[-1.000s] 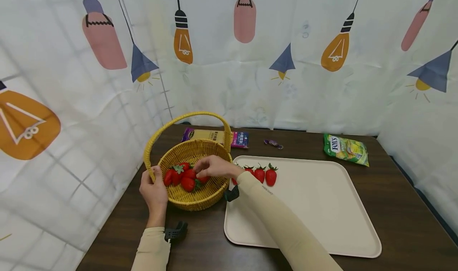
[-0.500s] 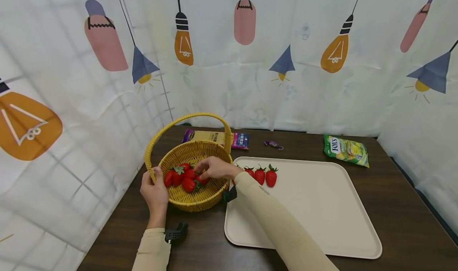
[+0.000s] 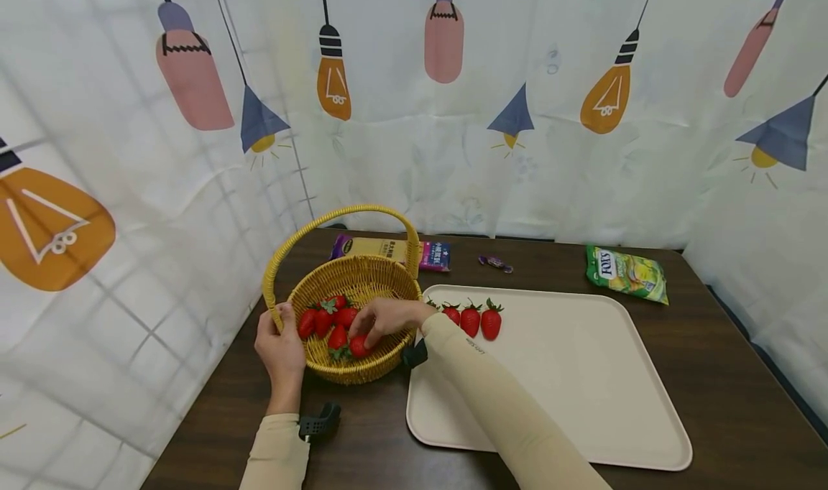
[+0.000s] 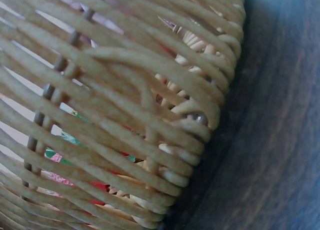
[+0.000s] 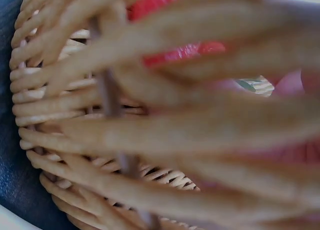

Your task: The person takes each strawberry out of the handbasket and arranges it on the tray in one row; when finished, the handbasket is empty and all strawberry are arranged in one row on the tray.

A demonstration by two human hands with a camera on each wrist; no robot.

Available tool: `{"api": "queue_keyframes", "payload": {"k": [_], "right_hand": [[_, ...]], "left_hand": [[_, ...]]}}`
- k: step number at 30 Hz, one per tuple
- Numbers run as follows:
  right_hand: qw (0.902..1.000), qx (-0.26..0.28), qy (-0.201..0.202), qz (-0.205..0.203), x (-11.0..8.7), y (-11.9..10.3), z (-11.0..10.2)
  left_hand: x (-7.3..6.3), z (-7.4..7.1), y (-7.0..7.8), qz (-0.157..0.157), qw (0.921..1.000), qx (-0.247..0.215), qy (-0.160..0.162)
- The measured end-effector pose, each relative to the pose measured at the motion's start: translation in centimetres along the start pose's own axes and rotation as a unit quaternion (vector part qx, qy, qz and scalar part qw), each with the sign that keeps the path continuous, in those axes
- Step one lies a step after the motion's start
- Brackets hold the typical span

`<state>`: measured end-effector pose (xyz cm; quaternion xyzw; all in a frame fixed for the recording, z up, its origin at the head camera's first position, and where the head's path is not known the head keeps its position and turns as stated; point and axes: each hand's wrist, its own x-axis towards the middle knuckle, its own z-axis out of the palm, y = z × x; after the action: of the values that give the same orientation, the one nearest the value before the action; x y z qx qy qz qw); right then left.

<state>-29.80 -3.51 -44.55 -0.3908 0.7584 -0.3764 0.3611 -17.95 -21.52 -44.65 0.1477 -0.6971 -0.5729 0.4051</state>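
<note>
A yellow woven basket (image 3: pixel 388 364) with a tall arched handle stands on the table in the head view, several red strawberries (image 3: pixel 323 323) inside it. My left hand (image 3: pixel 282 350) grips the basket's left side, at the foot of the handle. Reaching over the right rim, my right hand (image 3: pixel 393 315) pinches a strawberry (image 3: pixel 360 346) low in the basket, its leaves towards the other berries. Both wrist views are filled by the basket's weave (image 4: pixel 125 104); red shows through the gaps, and neither hand's grip is clear there.
A pale tray (image 3: pixel 556 375) lies right of the basket, a row of strawberries (image 3: pixel 471 320) at its upper left, partly behind my right sleeve. Behind are a purple-and-yellow snack packet (image 3: pixel 435 256), a small purple wrapped candy (image 3: pixel 495 263) and a green FOX'S bag (image 3: pixel 626 274).
My right hand has moved slightly down and nearer within the basket, and a strawberry there has shifted with its fingers. A neighbouring berry has turned. The left hand keeps its hold.
</note>
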Motion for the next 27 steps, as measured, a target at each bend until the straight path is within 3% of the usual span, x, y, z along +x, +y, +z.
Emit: {"api": "queue_keyframes", "payload": {"k": [9, 19, 27], "right_hand": [[0.9964, 0.000, -0.084, -0.005, 0.0, -0.3, 0.4], [0.9922, -0.006, -0.123, -0.019, -0.3, -0.8, 0.6], [0.9892, -0.007, -0.145, -0.019, -0.2, -0.7, 0.5]], "left_hand": [[-0.1, 0.0, 0.2, 0.005, 1.0000, 0.002, 0.001], [0.0, 0.0, 0.0, 0.008, 0.9999, 0.006, 0.001], [1.0, 0.3, -3.5, 0.001, 0.9998, 0.018, 0.007]]}}
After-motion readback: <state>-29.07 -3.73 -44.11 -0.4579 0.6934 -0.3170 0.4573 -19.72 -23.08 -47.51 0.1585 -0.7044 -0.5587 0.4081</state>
